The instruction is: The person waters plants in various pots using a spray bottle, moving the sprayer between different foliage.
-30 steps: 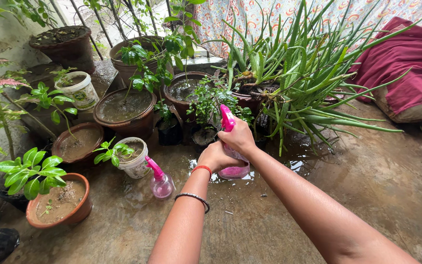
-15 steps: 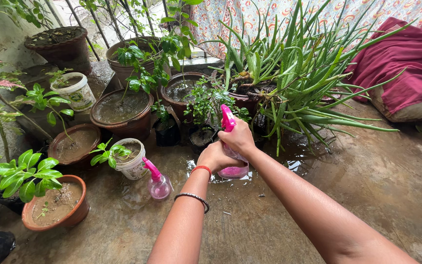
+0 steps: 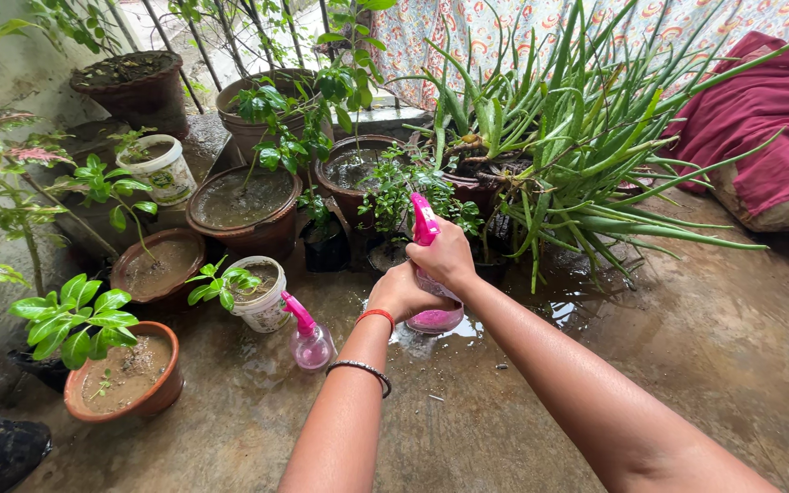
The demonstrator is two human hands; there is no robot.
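Note:
A pink spray bottle [image 3: 431, 317] is held up over the wet floor in front of the potted plants. My right hand [image 3: 447, 255] wraps its neck and pink trigger head [image 3: 424, 219]. My left hand [image 3: 397, 290] grips the bottle's body from the left; that wrist wears a red band and a dark bangle. The nozzle points toward a small bushy plant in a dark pot [image 3: 393, 245]. A second pink spray bottle [image 3: 307, 340] stands on the floor left of my hands, untouched.
Several clay and white pots ring the left and back: a brown pot [image 3: 159, 394], a white tub [image 3: 265, 310], a wide water-filled pot [image 3: 241, 212]. A large aloe [image 3: 577, 155] spreads at right. A maroon cloth [image 3: 760, 128] lies far right. The concrete floor has puddles [image 3: 559, 310].
The view shifted slightly, so pots and plants sit a little further right. Both hands keep the same grip on the bottle.

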